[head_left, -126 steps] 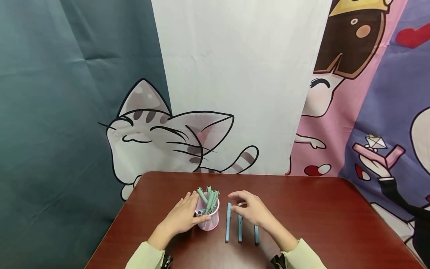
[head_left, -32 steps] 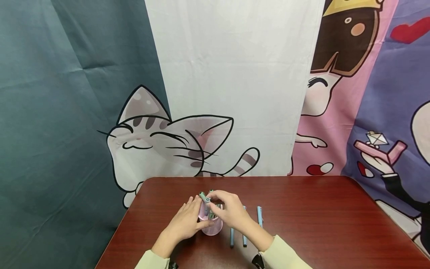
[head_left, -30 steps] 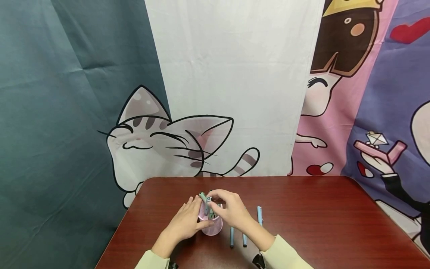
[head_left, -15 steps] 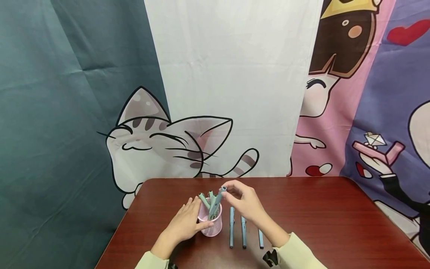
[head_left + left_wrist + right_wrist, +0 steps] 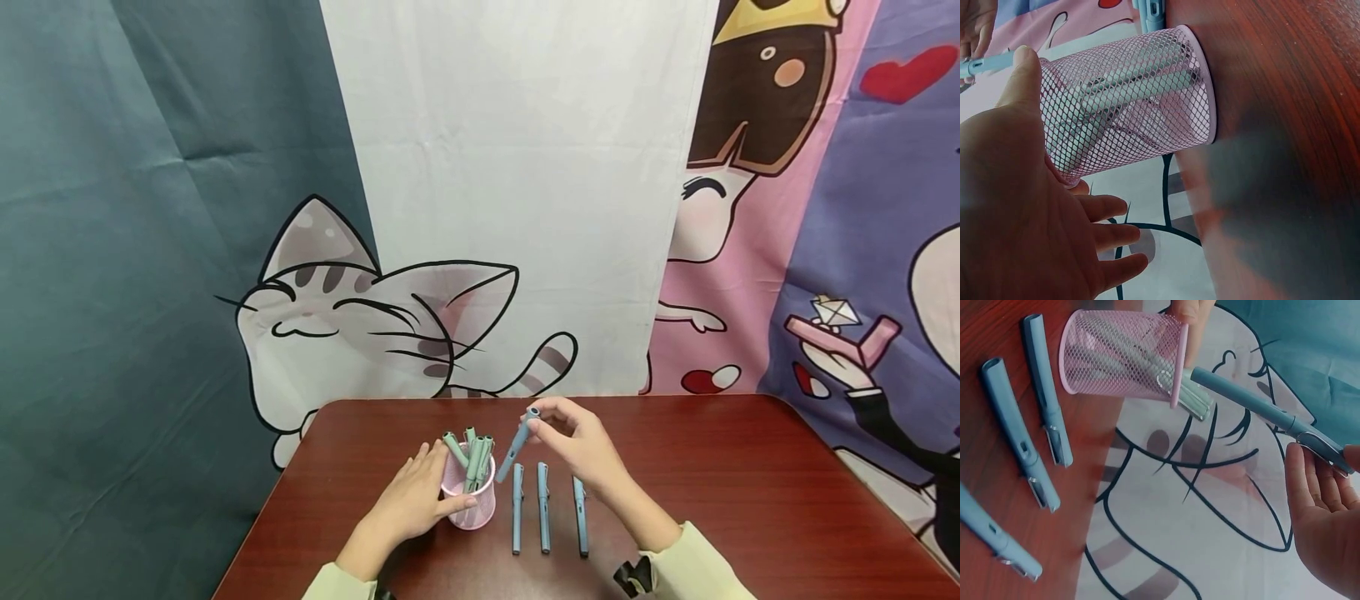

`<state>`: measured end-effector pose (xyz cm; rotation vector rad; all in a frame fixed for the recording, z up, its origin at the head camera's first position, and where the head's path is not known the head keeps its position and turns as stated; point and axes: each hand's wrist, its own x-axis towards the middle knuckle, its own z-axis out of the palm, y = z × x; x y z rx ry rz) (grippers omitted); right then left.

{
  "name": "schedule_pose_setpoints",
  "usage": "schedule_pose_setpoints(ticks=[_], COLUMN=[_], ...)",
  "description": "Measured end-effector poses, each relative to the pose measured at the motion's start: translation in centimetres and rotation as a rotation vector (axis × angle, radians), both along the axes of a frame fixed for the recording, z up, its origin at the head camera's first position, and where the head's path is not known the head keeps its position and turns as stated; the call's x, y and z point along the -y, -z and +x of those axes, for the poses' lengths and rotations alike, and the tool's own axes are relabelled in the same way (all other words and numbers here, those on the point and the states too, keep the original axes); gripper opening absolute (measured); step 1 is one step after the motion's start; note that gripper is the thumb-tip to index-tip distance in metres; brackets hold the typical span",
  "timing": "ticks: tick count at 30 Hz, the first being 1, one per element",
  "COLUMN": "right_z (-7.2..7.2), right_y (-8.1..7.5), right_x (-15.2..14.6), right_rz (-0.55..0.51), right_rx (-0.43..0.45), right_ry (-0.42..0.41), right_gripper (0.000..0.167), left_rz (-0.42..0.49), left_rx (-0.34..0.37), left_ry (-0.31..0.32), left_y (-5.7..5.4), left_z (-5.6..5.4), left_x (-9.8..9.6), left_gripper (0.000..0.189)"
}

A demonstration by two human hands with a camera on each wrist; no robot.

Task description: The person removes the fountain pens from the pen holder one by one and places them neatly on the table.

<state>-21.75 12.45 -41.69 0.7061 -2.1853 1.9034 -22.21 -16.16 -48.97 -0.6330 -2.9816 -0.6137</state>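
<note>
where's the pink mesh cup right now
In the lower middle of the head view, the pink mesh cup stands on the table, between the left hand on its left and the three blue pens lying on its right.

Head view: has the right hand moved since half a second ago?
Yes, to the right: the right hand is now farther from the pink mesh pen cup, and the blue capped pen it pinches is out of the cup.

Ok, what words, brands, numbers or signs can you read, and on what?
None readable in any view.
Held pen: none legible; any fine marking is too small to read.
Three loose pens: none legible.
Green pens: none legible.
Cup: none seen on its mesh.
Backdrop: drawings only, such as a cat; no lettering seen.
</note>
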Motion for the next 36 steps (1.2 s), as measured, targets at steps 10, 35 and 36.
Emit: schedule_pose_setpoints(ticks=[10, 35, 36], right_z=[0.0, 0.2, 0.2], right_y=[1.0, 3.3, 3.4], right_x=[-2.8, -8.4, -8.5], right_rz=[-0.032, 0.120, 0.122], right_rx=[0.099, 0.234, 0.242], right_ry=[0.053, 0.191, 0.194], right_gripper=[0.027, 0.037, 0.037], left_rz=[0.006, 0.009, 0.010], left_rx=[-0.006, -0.016, -0.015], left_ry=[0.001, 0.003, 0.002], left_y=[0.0, 0.0, -0.1], left_z=[0.2, 0.2, 0.2], left_x=[0.0, -0.1, -0.1], left_gripper=[0.108, 0.108, 0.107])
